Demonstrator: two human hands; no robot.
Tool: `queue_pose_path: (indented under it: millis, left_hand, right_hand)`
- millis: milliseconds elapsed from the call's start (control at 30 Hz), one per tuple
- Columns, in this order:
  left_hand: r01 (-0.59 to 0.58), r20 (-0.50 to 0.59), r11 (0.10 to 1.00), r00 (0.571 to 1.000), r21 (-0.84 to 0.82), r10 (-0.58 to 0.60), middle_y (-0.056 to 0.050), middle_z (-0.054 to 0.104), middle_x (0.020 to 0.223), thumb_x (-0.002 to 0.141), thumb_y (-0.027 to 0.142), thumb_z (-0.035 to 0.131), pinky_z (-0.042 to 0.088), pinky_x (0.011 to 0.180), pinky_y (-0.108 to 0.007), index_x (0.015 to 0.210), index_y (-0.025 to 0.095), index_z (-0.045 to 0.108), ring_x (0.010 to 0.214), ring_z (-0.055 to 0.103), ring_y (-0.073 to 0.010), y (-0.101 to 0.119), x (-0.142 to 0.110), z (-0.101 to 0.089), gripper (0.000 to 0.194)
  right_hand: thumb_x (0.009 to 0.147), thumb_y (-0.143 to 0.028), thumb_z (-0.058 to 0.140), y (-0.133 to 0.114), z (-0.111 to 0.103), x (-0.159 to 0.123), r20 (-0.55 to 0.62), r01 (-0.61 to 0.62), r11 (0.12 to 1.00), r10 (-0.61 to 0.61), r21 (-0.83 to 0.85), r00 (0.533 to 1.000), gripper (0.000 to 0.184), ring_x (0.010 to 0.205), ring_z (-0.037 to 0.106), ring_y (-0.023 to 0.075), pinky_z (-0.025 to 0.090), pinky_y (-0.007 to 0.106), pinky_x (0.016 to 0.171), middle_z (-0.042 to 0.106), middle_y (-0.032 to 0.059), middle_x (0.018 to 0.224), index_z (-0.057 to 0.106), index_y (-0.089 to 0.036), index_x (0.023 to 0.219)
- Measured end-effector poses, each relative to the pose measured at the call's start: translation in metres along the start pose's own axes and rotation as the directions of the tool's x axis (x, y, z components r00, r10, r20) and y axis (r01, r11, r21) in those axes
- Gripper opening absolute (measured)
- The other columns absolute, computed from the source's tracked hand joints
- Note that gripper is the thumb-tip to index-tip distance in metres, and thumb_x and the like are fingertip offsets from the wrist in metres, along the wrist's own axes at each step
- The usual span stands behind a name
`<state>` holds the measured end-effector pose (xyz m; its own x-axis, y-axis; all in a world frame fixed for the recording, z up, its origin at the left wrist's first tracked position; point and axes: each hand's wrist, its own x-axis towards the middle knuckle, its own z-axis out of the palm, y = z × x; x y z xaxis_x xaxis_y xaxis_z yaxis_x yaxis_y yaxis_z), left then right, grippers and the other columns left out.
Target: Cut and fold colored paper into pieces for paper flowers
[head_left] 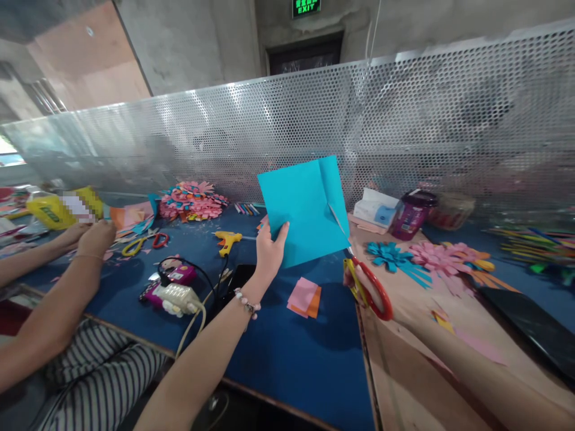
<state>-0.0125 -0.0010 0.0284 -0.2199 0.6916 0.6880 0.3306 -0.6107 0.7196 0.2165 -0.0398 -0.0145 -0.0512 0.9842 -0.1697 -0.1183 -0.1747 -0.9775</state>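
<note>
The fingers (282, 236) of the left hand (269, 254) pinch a blue sheet (299, 209) near its lower left corner, thumb in front, seemingly to leave the opposite side free for the blades. Held off the bench (287, 371), above its right edge, the sheet probably gives the lower blade room. The right hand (362, 288) grips the scissors (381, 288) by their loops, blades slanting up into the lower right part, beside a crease. Pink (300, 294) and orange squares (315, 304) overlap by the bench's right edge, perhaps kept within reach.
</note>
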Motion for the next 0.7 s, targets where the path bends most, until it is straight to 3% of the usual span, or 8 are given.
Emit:
queue_pose_path:
  millis: [133, 367, 533, 700]
  left_hand:
    - [-0.003, -0.005, 1.000, 1.000, -0.007, 0.003, -0.008, 0.062, 0.114, 0.084, 0.038, 0.052, 0.044, 0.092, -0.038, 0.116, 0.022, 0.056, 0.105, 0.057, -0.0209, -0.002, -0.001, 0.001, 0.037]
    - [0.029, 0.074, 0.999, 0.997, -0.039, -0.026, -0.008, 0.062, 0.114, 0.084, 0.038, 0.050, 0.045, 0.091, -0.038, 0.116, 0.021, 0.056, 0.105, 0.058, -0.0221, -0.002, -0.004, 0.004, 0.036]
    - [0.049, 0.080, 0.997, 0.996, -0.063, -0.044, -0.009, 0.063, 0.112, 0.084, 0.038, 0.051, 0.045, 0.092, -0.040, 0.114, 0.020, 0.056, 0.104, 0.059, -0.0230, -0.004, -0.006, 0.007, 0.035]
    - [0.049, 0.079, 0.997, 0.996, -0.066, -0.044, -0.009, 0.063, 0.113, 0.084, 0.037, 0.051, 0.045, 0.092, -0.040, 0.114, 0.020, 0.056, 0.105, 0.058, -0.0230, -0.005, -0.007, 0.008, 0.035]
  right_hand:
    - [0.082, -0.039, 0.054, -0.006, 0.001, -0.007, 0.084, 0.014, 1.000, -0.013, -0.013, 0.996, 0.023, 0.040, 0.043, 0.0077, 0.035, 0.018, 0.036, 0.051, -0.0007, 0.051, 0.059, -0.018, 0.074]
    - [0.084, -0.039, 0.048, 0.002, 0.001, 0.005, 0.074, 0.028, 1.000, -0.028, -0.002, 0.997, 0.023, 0.044, 0.047, 0.0098, 0.033, 0.018, 0.034, 0.057, 0.0032, 0.062, 0.056, -0.020, 0.073]
    - [0.080, -0.037, 0.054, 0.005, -0.010, 0.003, 0.059, 0.110, 0.994, -0.110, 0.001, 0.992, 0.016, 0.047, 0.051, 0.0106, 0.037, 0.018, 0.036, 0.060, 0.0030, 0.066, 0.058, -0.021, 0.079]
    - [0.079, -0.034, 0.057, 0.000, -0.019, 0.000, 0.053, 0.099, 0.995, -0.097, -0.031, 0.994, 0.014, 0.050, 0.054, 0.0126, 0.042, 0.021, 0.040, 0.061, 0.0030, 0.064, 0.061, -0.023, 0.085]
